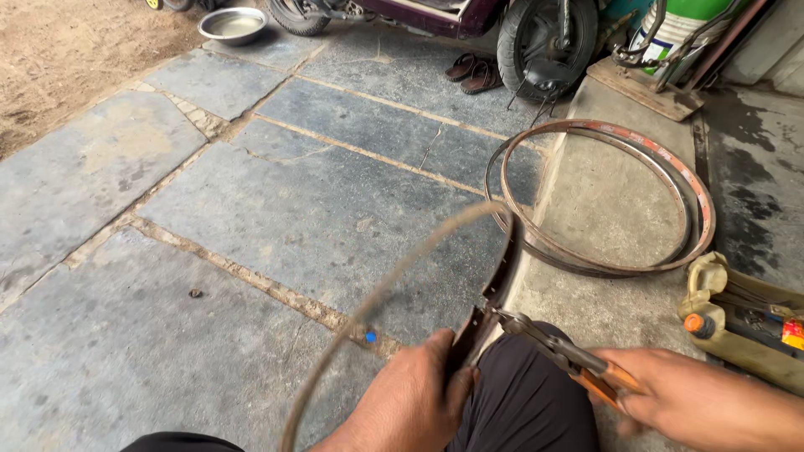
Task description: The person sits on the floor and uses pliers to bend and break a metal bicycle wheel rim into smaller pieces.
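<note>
Rusty metal fills the middle of the view: a thin wheel rim [402, 276], held upright and edge-on, its far arc blurred into a pale grey-brown streak. It curves up from the bottom edge, peaks near the step, then drops back toward the lap. Its near stretch is darker, brown, with a flat inner band and a small hole or two showing.

Far left, sandy dirt [59, 59] borders grey stone slabs [251, 218] with gritty joints. A steel bowl [234, 24] sits at the top, near a tyre. A tiny blue speck [370, 336] shows by the rim's lower curve.

Now the left hand [410, 398]: fingers wrapped shut round the rim's dark lower part, thumb side up, holding it over a black-trousered knee [528, 402].

Moving right, pliers [553, 345] with grey jaws and orange handles bite the rim's edge just above that hand. The right hand [703, 402] is closed round the handles, squeezing them together.

Behind, two more rims [620, 197] lie stacked flat, half on the slabs, half on the raised concrete step [611, 201]; the top one is reddish-brown with flaking paint. Sandals [474, 73] and a scooter wheel [544, 38] stand at the top. At far right a grimy yellowish can [745, 322] with an orange cap lies on its side, near the right hand.
</note>
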